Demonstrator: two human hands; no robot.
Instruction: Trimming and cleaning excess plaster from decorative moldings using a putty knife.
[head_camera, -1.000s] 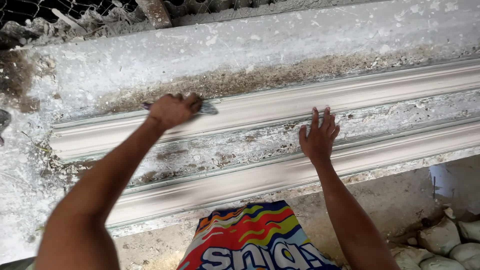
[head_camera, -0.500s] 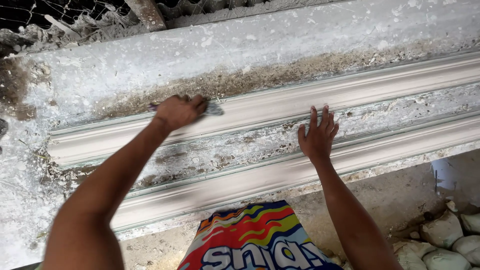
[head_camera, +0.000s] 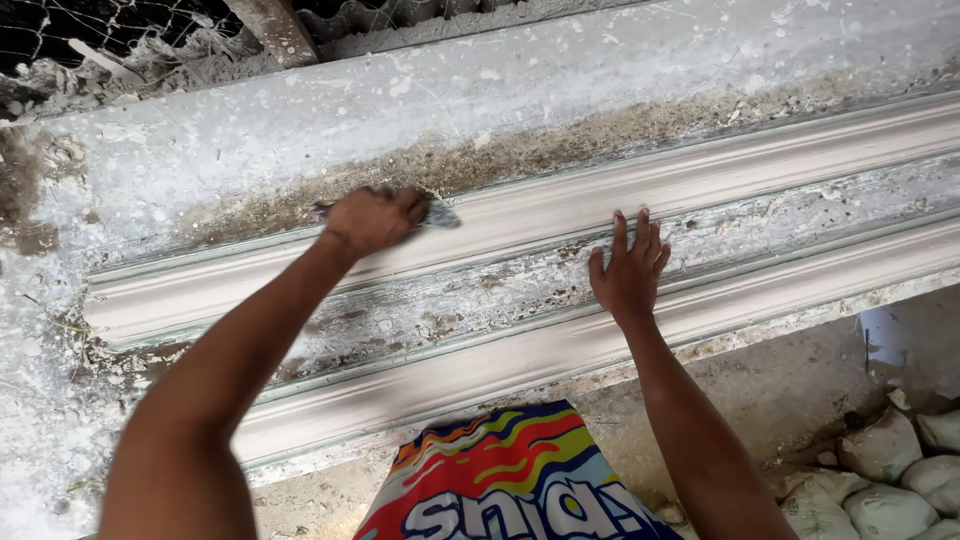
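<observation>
I'm gripping a small grey metal scraper (head_camera: 436, 213) in my closed left hand (head_camera: 368, 218) on the far long white plaster moulding (head_camera: 760, 168); right hand (head_camera: 628, 270) is lying open, empty, beside it. Debris is remaining alongside.

Wire mesh (head_camera: 60, 35) along top left edge, debris caught below it. Rusty brown post (head_camera: 268, 30) leaning at top. Pale filled sacks (head_camera: 880, 480) heaped bottom right. Dusty concrete floor (head_camera: 760, 390) beneath.
</observation>
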